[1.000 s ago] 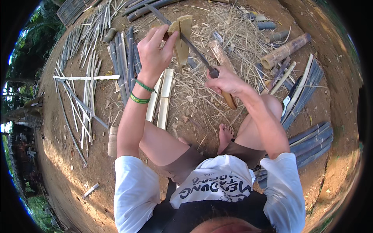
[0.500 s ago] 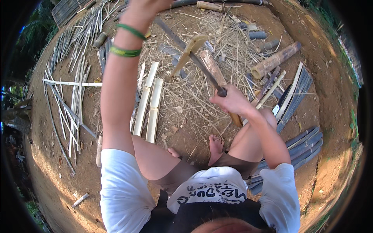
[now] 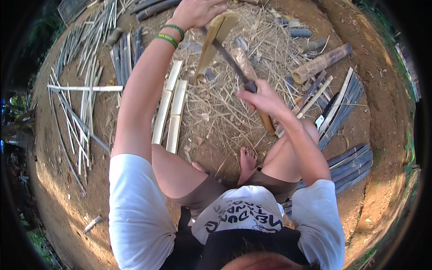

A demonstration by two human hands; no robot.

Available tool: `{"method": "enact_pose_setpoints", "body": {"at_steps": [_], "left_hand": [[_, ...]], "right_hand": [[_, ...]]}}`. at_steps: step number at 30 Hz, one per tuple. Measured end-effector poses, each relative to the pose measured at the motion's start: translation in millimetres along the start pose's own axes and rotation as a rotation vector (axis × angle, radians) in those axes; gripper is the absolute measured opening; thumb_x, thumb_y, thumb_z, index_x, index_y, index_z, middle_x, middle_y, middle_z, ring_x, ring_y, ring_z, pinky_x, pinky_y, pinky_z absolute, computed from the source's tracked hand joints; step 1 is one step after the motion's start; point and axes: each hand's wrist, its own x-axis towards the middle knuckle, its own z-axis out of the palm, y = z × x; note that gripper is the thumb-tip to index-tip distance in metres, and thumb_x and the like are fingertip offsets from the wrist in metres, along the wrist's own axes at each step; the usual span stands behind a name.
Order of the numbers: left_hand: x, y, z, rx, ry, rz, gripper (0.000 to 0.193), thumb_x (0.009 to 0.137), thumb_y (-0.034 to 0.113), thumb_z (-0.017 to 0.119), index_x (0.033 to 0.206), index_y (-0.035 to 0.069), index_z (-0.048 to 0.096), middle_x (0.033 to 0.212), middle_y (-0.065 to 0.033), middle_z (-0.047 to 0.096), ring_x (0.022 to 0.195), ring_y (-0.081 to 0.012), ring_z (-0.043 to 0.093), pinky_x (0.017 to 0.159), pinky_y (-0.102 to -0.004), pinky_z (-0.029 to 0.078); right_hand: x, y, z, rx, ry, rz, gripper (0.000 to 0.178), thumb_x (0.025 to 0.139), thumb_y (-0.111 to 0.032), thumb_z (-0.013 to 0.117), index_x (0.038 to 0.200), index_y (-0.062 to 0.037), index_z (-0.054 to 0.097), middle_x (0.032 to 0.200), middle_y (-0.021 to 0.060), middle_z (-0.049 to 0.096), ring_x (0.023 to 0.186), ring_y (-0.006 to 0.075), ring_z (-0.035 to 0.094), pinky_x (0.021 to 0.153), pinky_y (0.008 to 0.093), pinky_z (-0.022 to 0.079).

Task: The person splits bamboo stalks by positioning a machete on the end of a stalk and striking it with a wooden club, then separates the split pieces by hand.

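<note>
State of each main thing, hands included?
Knife: blade in the cleft of the bamboo piece
Bamboo piece: split open at the top
Right hand: closed on the knife
Left hand: by the bamboo piece, grip unclear
Pale strips: side by side, hollow faces up
Tube: lying down, near end open

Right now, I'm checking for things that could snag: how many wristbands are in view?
2, both on the left forearm: a dark green cord nearer the hand, then a green-yellow band behind it. The right forearm shows none.

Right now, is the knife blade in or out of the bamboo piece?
In: the knife blade shows on both sides of the bamboo piece, crossing it.
</note>
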Motion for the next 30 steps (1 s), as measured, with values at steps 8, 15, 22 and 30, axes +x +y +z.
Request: {"method": "enact_pose_setpoints", "body": {"at_steps": [8,15,22,30], "left_hand": [[-47.1,26.9,-35.4,-0.694,0.873,-0.910,0.044,0.105,0.045,0.054,0.099,0.002,0.062,0.095,-0.0097,0.063,0.085,-0.0211,0.055,0.080,-0.0451,0.045],[-158.9,143.4,-147.2,-1.164,-0.108,-1.210,0.051,0.101,0.046,0.064,0.113,-0.003,0.058,0.089,-0.0089,0.068,0.083,-0.0142,0.067,0.070,-0.0330,0.054],[-194.9,47.8,-167.4,-0.648,-0.226,-0.991,0.040,0.101,0.038,0.066,0.092,0.000,0.065,0.064,-0.0081,0.061,0.056,-0.0174,0.062,0.055,-0.0340,0.045],[-202.9,-39.0,-137.3,-0.326,-0.239,-0.939,0.051,0.097,0.050,0.069,0.089,-0.001,0.069,0.060,-0.0118,0.054,0.055,-0.0243,0.053,0.057,-0.0405,0.043]], "right_hand": [[-41.2,-9.2,42.8,0.309,-0.002,-0.036,0.037,0.105,-0.042,0.059,0.085,-0.0114,0.053,0.065,-0.0027,0.053,0.052,0.0071,0.049,0.048,0.0253,0.042],[10.3,-88.4,114.3,0.679,-0.135,-0.313,0.076,0.110,-0.060,0.023,0.133,0.0032,0.058,0.106,0.0207,0.070,0.112,0.0252,0.064,0.096,0.0443,0.053],[168.7,107.1,41.1,-0.433,0.244,0.265,0.053,0.091,-0.046,0.069,0.121,-0.0021,0.071,0.115,0.0202,0.074,0.107,0.0308,0.072,0.089,0.0437,0.057],[162.3,281.0,12.3,-0.679,0.350,0.663,0.110,0.070,-0.048,0.089,0.151,-0.0003,0.034,0.143,0.0267,0.054,0.133,0.0382,0.055,0.109,0.0494,0.047]]}}
